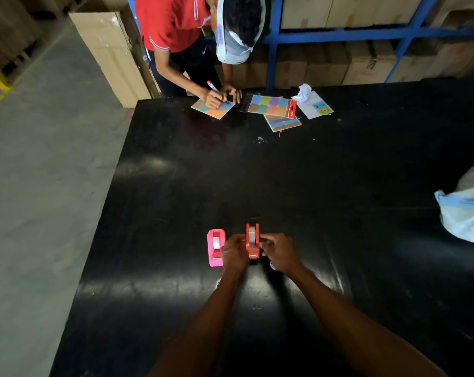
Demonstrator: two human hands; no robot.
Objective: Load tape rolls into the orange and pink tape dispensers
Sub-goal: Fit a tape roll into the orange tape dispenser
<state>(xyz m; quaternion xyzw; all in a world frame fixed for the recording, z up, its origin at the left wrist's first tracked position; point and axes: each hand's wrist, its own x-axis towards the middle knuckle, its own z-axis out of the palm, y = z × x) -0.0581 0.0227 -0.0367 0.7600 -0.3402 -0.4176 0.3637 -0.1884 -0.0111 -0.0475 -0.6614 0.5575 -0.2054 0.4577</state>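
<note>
Close in, we have two bare forearms reaching out over a glossy black tabletop [339,186] that throws back soft patches of overhead light. Our left hand [233,254] and right hand [279,253] meet around the small orange plastic tape dispenser [252,242], which sits between them with a pale tape roll [252,236] seated in its cradle. The left fingers are curled against its left side, and the right fingers pinch in at its right side; both are gripping it. We cannot tell whether the dispenser rests on the table or is lifted just clear of it.

Just beside the left hand, on its outer side, the pink plastic tape dispenser [215,247] stands on the table, a whitish roll showing in its well.

Out at the right edge, a crumpled white and pale blue bag [464,213] lies on the surface.

Across the wide dark middle stretch, at the far edge, we see cards of coloured square swatches [270,105], a white sheet with a crumpled paper ball [303,92] on it, and another person in a red polo shirt [173,20] bent over one card with a marker.

Beyond the table, blue metal racking [339,34] holds rows of brown cartons, a tall cardboard box [113,55] leans at the corner, and bare grey concrete floor [40,186] runs along the left.
</note>
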